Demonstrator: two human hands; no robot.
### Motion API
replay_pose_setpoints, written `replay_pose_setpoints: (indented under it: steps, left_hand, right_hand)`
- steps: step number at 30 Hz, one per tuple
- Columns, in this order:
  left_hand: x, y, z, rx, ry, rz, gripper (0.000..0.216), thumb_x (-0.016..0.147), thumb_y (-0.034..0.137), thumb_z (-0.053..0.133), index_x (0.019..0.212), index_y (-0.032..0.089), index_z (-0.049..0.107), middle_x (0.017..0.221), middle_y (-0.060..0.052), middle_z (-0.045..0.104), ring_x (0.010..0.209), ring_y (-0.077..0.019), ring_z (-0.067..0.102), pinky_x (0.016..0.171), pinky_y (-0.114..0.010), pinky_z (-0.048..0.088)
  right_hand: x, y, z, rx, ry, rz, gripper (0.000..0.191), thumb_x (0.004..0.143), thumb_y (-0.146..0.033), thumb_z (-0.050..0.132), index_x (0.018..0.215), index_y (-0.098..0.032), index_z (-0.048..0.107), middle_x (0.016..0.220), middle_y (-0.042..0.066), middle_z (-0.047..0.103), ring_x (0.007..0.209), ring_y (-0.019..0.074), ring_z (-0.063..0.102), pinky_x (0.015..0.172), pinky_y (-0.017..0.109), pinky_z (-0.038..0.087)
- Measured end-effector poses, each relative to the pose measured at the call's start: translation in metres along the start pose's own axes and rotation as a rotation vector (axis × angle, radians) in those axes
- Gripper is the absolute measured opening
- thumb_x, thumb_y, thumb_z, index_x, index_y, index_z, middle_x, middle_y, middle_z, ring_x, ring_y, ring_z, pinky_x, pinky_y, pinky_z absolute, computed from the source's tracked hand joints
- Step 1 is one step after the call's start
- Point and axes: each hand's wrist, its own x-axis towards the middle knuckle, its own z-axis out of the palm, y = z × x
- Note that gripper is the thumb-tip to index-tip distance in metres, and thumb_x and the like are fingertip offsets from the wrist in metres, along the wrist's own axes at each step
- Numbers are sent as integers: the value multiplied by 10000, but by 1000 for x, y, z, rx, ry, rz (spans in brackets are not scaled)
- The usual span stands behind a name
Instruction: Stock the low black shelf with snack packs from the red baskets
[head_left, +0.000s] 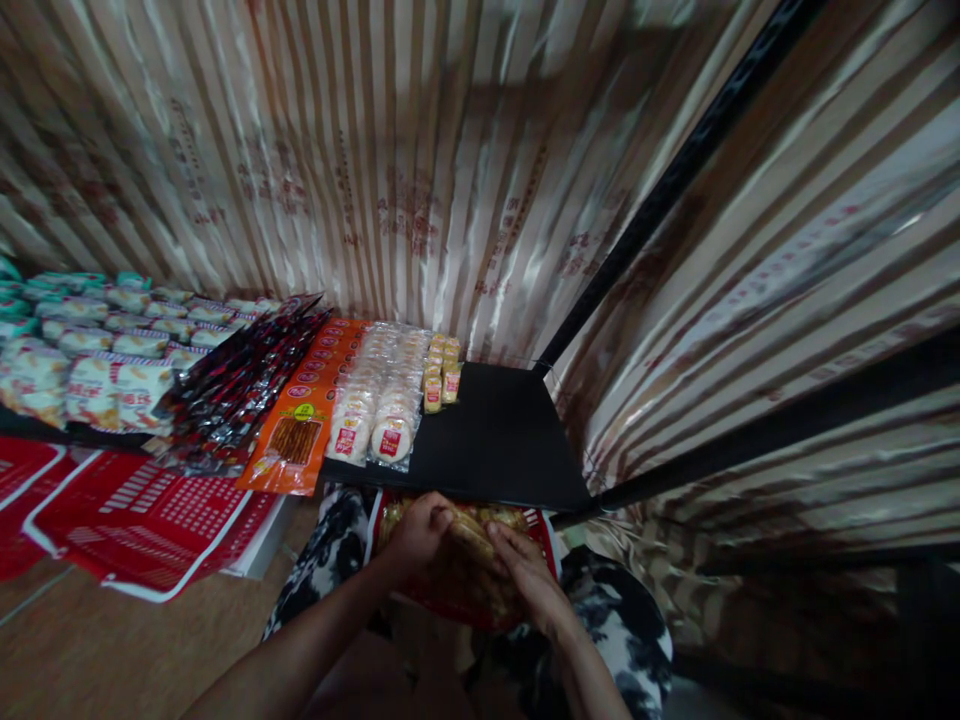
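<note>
A red basket [551, 545] with a white rim rests between my knees, filled with yellow-gold wrapped snack packets [517, 518]. Inside it, my left hand [421, 530] is closed, thumb and fingers pinched at the left end of one snack packet [471, 540]. From the other side my right hand [529, 575] grips the same packet, its fingers together along the right end. The lower part of the basket is dark, and the packets there are hard to tell apart. Just beyond the basket, a few small yellow snack packets [442, 375] stand in two rows on the black shelf [510, 430].
Clear-wrapped round white crackers [371, 400], an orange snack bag [296, 440], dark shiny packets [240, 390] and white bags [112, 385] line the shelf leftward. Red baskets [157, 520] sit below. Black posts [660, 210] rise at right before a striped plastic sheet [420, 150].
</note>
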Motion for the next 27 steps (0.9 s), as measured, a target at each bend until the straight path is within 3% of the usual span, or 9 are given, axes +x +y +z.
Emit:
replay_pose_setpoints:
  steps: [3,8,11,14,21,24,27]
  left_hand:
    - [3,3,-1,-222,5,11,193,794,278,422,801,165,578,820,-24,586,774,-147,569,687,-262,492]
    - [9,1,-3,-415,34,40,212,763,299,481,856,164,616,1008,-67,549,878,-171,573,715,-287,517]
    - [11,5,-6,-527,15,-2,216,756,293,500,895,170,612,960,-59,595,882,-177,589,773,-308,507]
    - [13,12,-11,-612,5,-52,227,756,298,518,923,176,609,932,-46,637,876,-171,598,791,-296,490]
    - [18,27,-22,-746,-55,-111,343,622,192,639,963,167,612,965,-45,664,901,-178,605,815,-277,457]
    - [16,29,-21,-721,-71,-129,275,663,209,611,935,169,595,875,-27,667,838,-154,608,754,-249,454]
    - [14,26,-13,-663,-1,-132,180,687,235,590,854,177,552,711,17,615,679,-117,581,627,-213,433]
  right_hand:
    - [-4,-3,4,186,-2,91,465,758,-599,484,990,-229,644,840,57,697,722,213,657,589,312,496]
    - [-6,-21,9,318,23,47,434,628,-526,696,965,-256,643,952,26,694,725,178,647,584,258,477]
    - [-3,-31,10,320,83,-23,483,575,-480,754,982,-252,628,977,27,693,773,172,642,591,234,476]
    - [2,-36,13,326,142,-94,547,547,-460,773,1025,-247,611,999,42,691,855,201,649,697,283,509]
    - [14,-29,13,313,180,-157,554,568,-427,762,1061,-224,613,1016,65,694,954,246,635,822,370,511]
    - [19,-30,9,313,180,-172,569,600,-405,746,1119,-231,594,1051,63,679,948,225,634,816,346,512]
    - [24,-37,9,363,214,-176,648,598,-392,749,1196,-255,539,1118,57,647,959,208,632,813,318,513]
